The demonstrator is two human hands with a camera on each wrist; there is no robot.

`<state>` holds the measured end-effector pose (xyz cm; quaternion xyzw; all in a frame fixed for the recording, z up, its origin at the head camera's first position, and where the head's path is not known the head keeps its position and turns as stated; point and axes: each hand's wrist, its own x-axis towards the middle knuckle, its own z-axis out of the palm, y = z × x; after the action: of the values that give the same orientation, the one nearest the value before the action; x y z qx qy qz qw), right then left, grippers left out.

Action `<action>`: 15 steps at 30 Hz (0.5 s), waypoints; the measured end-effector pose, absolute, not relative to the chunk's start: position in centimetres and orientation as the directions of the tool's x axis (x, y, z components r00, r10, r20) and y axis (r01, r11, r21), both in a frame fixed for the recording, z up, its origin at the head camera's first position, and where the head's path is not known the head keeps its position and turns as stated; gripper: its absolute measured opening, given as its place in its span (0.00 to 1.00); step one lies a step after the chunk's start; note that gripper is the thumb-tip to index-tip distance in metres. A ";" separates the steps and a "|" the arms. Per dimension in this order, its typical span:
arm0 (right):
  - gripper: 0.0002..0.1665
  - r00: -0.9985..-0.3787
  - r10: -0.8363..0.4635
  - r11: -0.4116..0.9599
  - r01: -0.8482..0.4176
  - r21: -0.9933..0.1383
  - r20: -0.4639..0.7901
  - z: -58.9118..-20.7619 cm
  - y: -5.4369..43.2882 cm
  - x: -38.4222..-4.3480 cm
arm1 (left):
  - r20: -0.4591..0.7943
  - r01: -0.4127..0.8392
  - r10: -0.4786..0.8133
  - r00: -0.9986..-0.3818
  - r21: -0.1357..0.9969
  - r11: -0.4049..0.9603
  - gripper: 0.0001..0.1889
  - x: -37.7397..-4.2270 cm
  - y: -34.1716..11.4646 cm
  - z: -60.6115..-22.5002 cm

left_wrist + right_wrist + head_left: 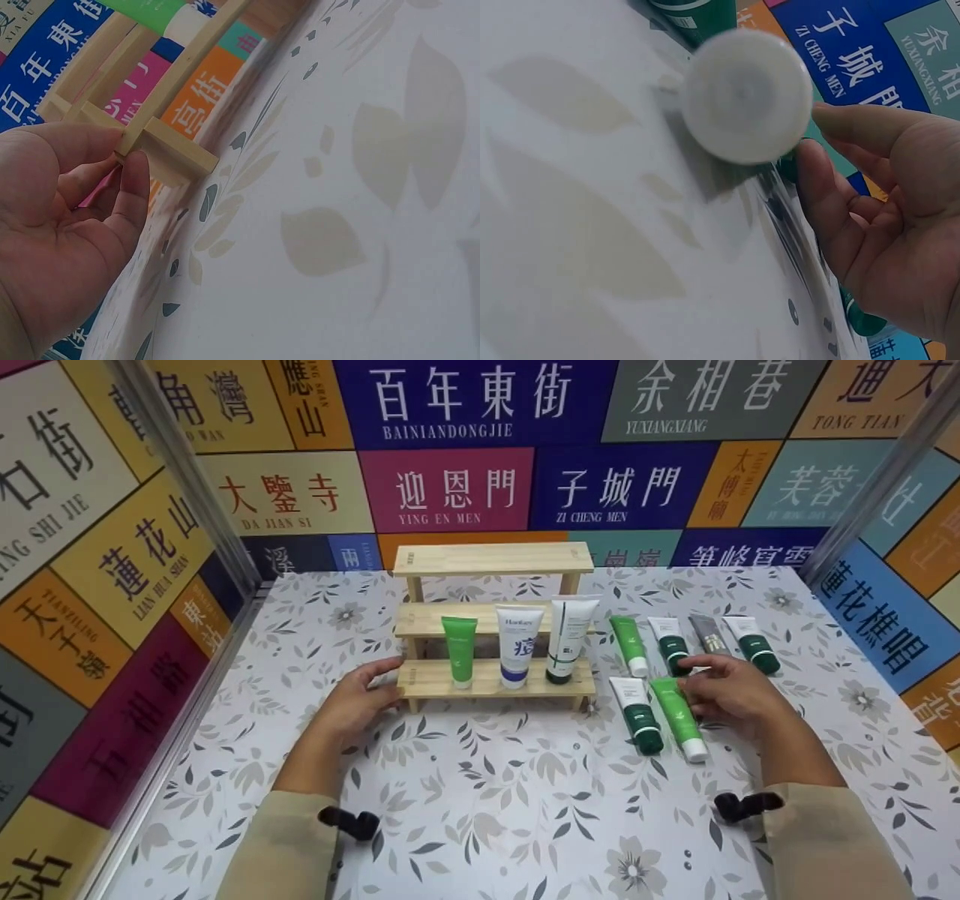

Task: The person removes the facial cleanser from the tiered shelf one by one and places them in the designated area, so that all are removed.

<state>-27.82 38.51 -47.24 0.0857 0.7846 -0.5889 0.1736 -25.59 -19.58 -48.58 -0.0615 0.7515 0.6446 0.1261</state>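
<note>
My left hand (365, 699) pinches the left end of the bottom step of a three-tier wooden rack (495, 556), thumb and fingertips on the bar (180, 146). On that step stand a green tube (460, 652), a white tube with a purple-blue cap (519, 645) and a white tube with a dark green cap (571, 641). My right hand (731, 690) holds the right edge of a lying green tube (679, 716) between thumb and fingers. Its round white cap (746, 97) faces the right wrist view and hides part of the tube.
A white-and-green tube (637, 716) lies just left of the held one. Behind are another green tube (628, 643), two white-and-green tubes (667, 641) (752, 645) and a grey tube (707, 634). Printed panels (450, 487) rise behind the floral tabletop (480, 795).
</note>
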 end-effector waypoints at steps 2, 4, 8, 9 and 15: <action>0.33 -0.926 -0.071 0.295 0.334 -0.895 -0.370 -47.1 38.4 -27.8 | -0.277 -0.264 0.066 -0.959 0.951 0.159 0.30 -25.6 -19.6 -48.6; 0.33 -0.929 -0.066 0.306 0.330 -0.893 -0.365 -46.9 38.4 -27.8 | -0.282 -0.268 0.068 -0.957 0.950 0.160 0.30 -25.6 -19.6 -48.6; 0.33 -0.936 -0.063 0.343 0.304 -0.889 -0.345 -46.5 38.0 -27.8 | -0.282 -0.268 0.071 -0.957 0.950 0.161 0.30 -25.6 -19.6 -48.5; 0.33 -0.940 -0.064 0.358 0.293 -0.887 -0.336 -46.4 37.9 -27.9 | -0.283 -0.269 0.069 -0.957 0.949 0.162 0.30 -25.7 -19.6 -48.5; 0.26 -0.965 -0.051 0.381 0.221 -0.898 -0.259 -45.3 36.4 -27.7 | -0.279 -0.266 0.065 -0.958 0.950 0.164 0.29 -25.6 -19.5 -48.5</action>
<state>-27.75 36.40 -45.32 0.0518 0.8218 -0.5540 0.1226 -25.63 -19.54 -48.47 -0.0667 0.7519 0.6432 0.1286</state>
